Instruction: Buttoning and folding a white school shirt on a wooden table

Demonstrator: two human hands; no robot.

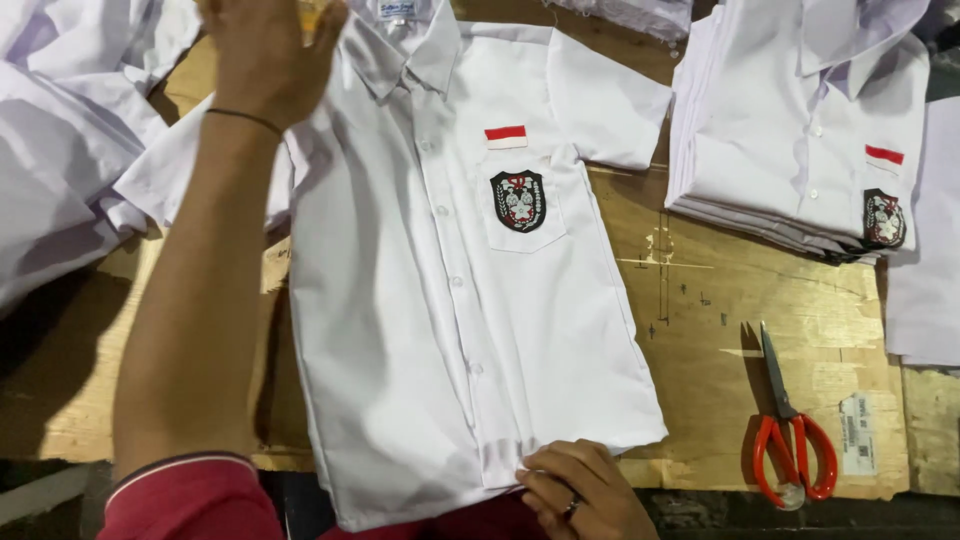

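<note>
The left hand [265, 55] reaches far up along the left side of the white short-sleeved shirt [450, 300], its palm and fingers pressed flat and spread near the shoulder beside the collar [400, 45]; it grips nothing, and its fingertips run out of view at the top edge. A thin dark band circles that wrist, and a red sleeve covers the upper arm. The right hand [575, 490] sits at the bottom hem, fingers curled and pinching the cloth at the lower end of the button placket; a ring shows on one finger.

The shirt lies face up and buttoned on the wooden counter [700, 330], collar away from the person, with a red-and-white strip and a dark shield-shaped badge [518, 200] on the chest pocket.

Right of the shirt, well apart from it, red-handled scissors [790, 430] lie on the counter. Further up on the right sits a stack of folded white shirts [790, 140] with the same badge. Loose white cloth [60, 130] is heaped at the left.
</note>
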